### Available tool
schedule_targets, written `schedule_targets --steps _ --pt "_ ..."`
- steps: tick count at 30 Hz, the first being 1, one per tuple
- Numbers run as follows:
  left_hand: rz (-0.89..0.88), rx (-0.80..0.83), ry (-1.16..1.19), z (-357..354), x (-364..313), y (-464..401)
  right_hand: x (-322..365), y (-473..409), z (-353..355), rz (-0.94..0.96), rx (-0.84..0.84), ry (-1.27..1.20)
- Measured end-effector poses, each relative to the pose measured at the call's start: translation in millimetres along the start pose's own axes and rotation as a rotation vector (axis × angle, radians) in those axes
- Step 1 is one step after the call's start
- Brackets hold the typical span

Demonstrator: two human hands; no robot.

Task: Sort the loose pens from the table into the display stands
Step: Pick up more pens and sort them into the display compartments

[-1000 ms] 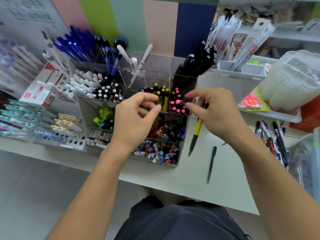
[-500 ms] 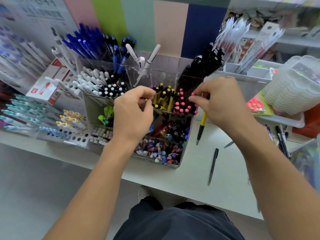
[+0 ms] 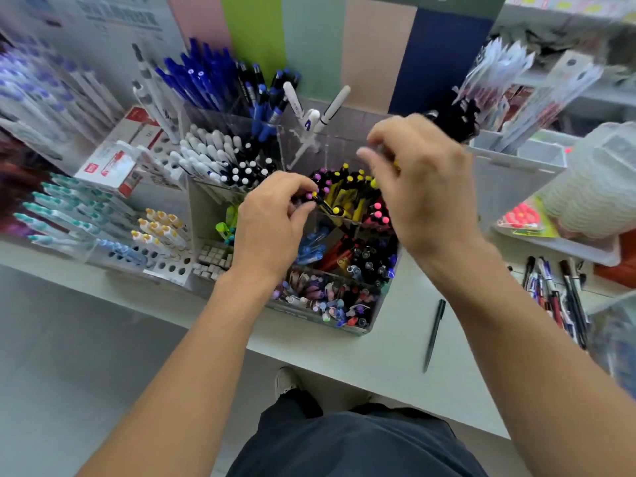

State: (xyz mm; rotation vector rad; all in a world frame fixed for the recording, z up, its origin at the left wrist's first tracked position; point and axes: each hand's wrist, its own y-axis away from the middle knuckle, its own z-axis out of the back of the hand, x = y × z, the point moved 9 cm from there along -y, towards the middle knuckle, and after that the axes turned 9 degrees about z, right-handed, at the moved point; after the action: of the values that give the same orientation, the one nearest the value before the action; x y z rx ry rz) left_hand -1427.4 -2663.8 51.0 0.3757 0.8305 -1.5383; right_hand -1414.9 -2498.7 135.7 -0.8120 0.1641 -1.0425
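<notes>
Plastic all the way here, so the pens can be expected to be light, stiff and a bit slick, best pinched mid-barrel or just under the cap rather than by the tip. A black pen with a yellow cap [image 3: 328,207] is being pinched between thumb and fingertips of the left hand [image 3: 272,228], lying tilted right over the yellow-capped compartment of the clear acrylic display stand [image 3: 375,318], so it looks about to be dropped in with its matches. The right hand [image 3: 420,187] is held above the stand's back section with fingers curled; it's blurred, and whether anything is gripped can't be told (a yellowish bit by the fingers might be a pen). One loose black pen [image 3: 434,333] is left on the pale table [image 3: 344,356], well apart from the stand, and a bunch of loose pens [image 3: 554,294] is lying further right. The room looks like a stationery shop: crowded racks, blue pens [image 3: 206,80] behind, colour-striped wall.
</notes>
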Motion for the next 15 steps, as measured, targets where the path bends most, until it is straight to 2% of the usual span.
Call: schedule_targets --steps 6,8,11,15 --pt "-0.002 0.015 0.021 -2 3 -6 -9 15 -65 -0.110 0.620 -0.123" --pt "-0.006 0.016 0.032 -3 2 -7 -12 15 -58 -0.148 0.636 -0.135" --pt "-0.007 0.005 0.067 -3 3 -5 -19 8 -35 -0.141 0.515 0.002" --pt "-0.014 -0.016 0.062 -8 1 1 -21 14 -45 -0.142 0.647 0.204"
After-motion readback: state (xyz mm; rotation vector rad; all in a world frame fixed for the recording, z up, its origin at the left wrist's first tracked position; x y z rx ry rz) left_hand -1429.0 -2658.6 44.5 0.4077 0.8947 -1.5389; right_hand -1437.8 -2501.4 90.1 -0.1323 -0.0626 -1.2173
